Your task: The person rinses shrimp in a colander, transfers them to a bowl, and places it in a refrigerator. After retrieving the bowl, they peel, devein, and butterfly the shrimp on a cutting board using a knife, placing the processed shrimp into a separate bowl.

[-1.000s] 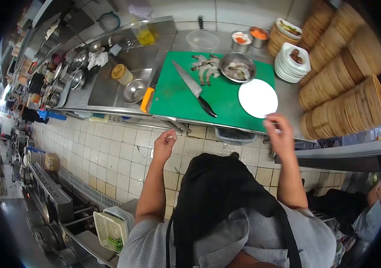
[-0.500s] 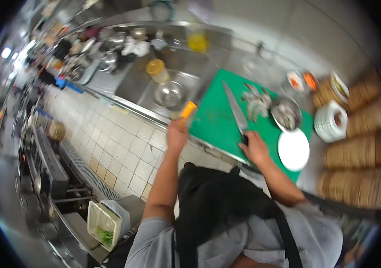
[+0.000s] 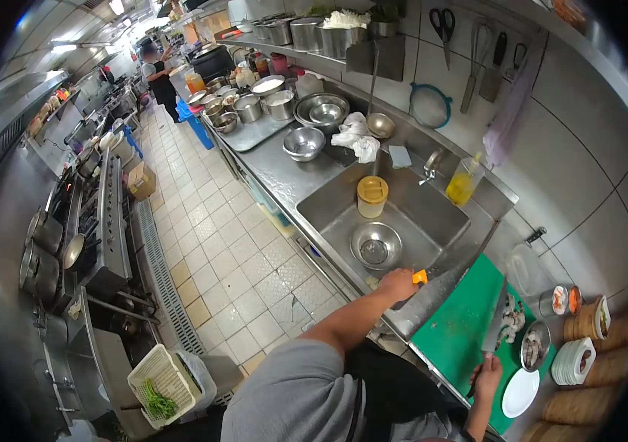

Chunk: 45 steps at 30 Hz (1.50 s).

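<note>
My left hand [image 3: 396, 285] is closed around an orange-handled tool [image 3: 420, 277] by the sink's front edge; its working end cannot be made out. At the lower right, my right hand [image 3: 486, 377] grips a large kitchen knife [image 3: 496, 324]. The blade points away from me over the green cutting board [image 3: 446, 317]. Beside the blade lies a pile of shrimp [image 3: 513, 318]. A metal bowl [image 3: 544, 335] with more shrimp and a white plate [image 3: 521, 393] stand on the board's right side.
The sink [image 3: 432, 221] holds a metal bowl [image 3: 376, 245] and a yellow-lidded container [image 3: 372, 197]. Stacked white dishes [image 3: 569, 365] and bamboo steamers [image 3: 583, 401] crowd the right. Pots line the far counter. Behind on the left are stoves [image 3: 111, 228]. Another person [image 3: 158, 77] stands down the aisle.
My view has swung left and up, showing more of the aisle and wall. The left hand with its orange-handled tool is nearer the sink; the right hand still grips the knife over the board.
</note>
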Each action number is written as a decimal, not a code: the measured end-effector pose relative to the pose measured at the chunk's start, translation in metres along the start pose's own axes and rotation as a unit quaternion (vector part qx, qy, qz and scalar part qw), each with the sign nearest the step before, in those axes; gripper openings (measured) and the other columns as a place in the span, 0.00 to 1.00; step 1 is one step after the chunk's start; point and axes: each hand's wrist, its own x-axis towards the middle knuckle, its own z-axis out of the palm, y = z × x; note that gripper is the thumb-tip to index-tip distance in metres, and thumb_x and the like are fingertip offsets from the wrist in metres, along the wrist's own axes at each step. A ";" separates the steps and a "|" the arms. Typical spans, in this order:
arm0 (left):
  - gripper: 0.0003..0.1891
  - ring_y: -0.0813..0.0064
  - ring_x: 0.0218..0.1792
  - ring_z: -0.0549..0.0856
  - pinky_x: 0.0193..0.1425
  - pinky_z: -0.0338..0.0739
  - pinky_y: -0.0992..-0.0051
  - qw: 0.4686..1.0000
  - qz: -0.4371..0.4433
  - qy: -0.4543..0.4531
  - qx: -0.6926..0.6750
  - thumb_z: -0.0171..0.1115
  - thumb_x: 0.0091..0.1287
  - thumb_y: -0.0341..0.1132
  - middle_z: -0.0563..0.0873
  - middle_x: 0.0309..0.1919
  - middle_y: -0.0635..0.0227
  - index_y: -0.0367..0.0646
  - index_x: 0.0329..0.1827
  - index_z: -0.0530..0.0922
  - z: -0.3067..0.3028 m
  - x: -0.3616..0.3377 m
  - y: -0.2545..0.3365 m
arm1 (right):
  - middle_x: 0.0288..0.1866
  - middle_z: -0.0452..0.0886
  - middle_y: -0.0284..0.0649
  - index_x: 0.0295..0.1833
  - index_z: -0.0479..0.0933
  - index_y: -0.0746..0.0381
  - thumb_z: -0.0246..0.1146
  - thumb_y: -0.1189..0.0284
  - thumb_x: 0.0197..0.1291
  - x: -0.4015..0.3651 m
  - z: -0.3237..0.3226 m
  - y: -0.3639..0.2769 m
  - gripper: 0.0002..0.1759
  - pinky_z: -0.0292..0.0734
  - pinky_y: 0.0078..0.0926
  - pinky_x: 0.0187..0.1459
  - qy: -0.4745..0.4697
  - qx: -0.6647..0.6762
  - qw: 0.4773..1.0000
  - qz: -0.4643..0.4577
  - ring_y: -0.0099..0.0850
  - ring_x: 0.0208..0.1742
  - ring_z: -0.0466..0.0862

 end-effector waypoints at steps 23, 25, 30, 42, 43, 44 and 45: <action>0.11 0.59 0.30 0.86 0.33 0.81 0.62 0.827 0.474 0.303 0.005 0.74 0.50 0.34 0.83 0.26 0.65 0.48 0.29 0.76 -0.158 0.025 0.097 | 0.24 0.80 0.51 0.34 0.76 0.65 0.68 0.63 0.62 0.014 -0.089 -0.114 0.16 0.76 0.51 0.32 0.051 -0.473 0.803 -0.359 0.57 0.27 0.80; 0.11 0.60 0.29 0.86 0.32 0.80 0.63 0.820 0.468 0.328 0.041 0.73 0.50 0.33 0.82 0.26 0.66 0.48 0.27 0.75 -0.161 0.030 0.105 | 0.24 0.81 0.51 0.30 0.76 0.64 0.69 0.61 0.62 -0.005 -0.079 -0.126 0.17 0.76 0.51 0.31 -0.053 -0.049 0.973 -0.219 0.55 0.28 0.82; 0.12 0.61 0.28 0.85 0.30 0.79 0.63 0.803 0.491 0.332 0.064 0.73 0.48 0.34 0.81 0.24 0.68 0.48 0.27 0.75 -0.161 0.040 0.118 | 0.23 0.76 0.47 0.32 0.73 0.62 0.69 0.65 0.59 -0.012 -0.097 -0.132 0.15 0.74 0.45 0.28 0.099 -0.435 0.780 -0.439 0.50 0.22 0.77; 0.16 0.62 0.24 0.84 0.26 0.77 0.63 0.810 0.505 0.296 0.029 0.75 0.59 0.39 0.81 0.22 0.66 0.46 0.22 0.74 -0.145 0.031 0.138 | 0.21 0.73 0.43 0.31 0.76 0.65 0.67 0.54 0.67 -0.016 -0.102 -0.109 0.24 0.71 0.37 0.32 -0.080 -0.058 0.967 -0.235 0.30 0.26 0.73; 0.17 0.61 0.23 0.83 0.26 0.76 0.63 0.792 0.527 0.305 0.043 0.75 0.61 0.40 0.81 0.21 0.66 0.46 0.22 0.74 -0.143 0.031 0.139 | 0.21 0.73 0.43 0.31 0.76 0.65 0.67 0.54 0.67 -0.023 -0.097 -0.107 0.24 0.71 0.37 0.32 -0.077 -0.055 0.970 -0.225 0.30 0.26 0.73; 0.17 0.61 0.23 0.83 0.26 0.76 0.63 0.791 0.533 0.296 0.042 0.75 0.61 0.40 0.81 0.21 0.66 0.46 0.22 0.74 -0.143 0.032 0.139 | 0.21 0.74 0.45 0.30 0.75 0.65 0.67 0.55 0.67 -0.027 -0.095 -0.106 0.24 0.72 0.39 0.32 -0.097 -0.094 0.969 -0.209 0.34 0.25 0.75; 0.17 0.61 0.24 0.84 0.26 0.76 0.63 0.797 0.520 0.305 0.048 0.75 0.60 0.40 0.81 0.21 0.66 0.46 0.22 0.74 -0.145 0.033 0.137 | 0.21 0.75 0.47 0.30 0.75 0.65 0.66 0.55 0.67 -0.029 -0.098 -0.106 0.24 0.72 0.41 0.31 -0.118 -0.132 0.966 -0.191 0.38 0.25 0.77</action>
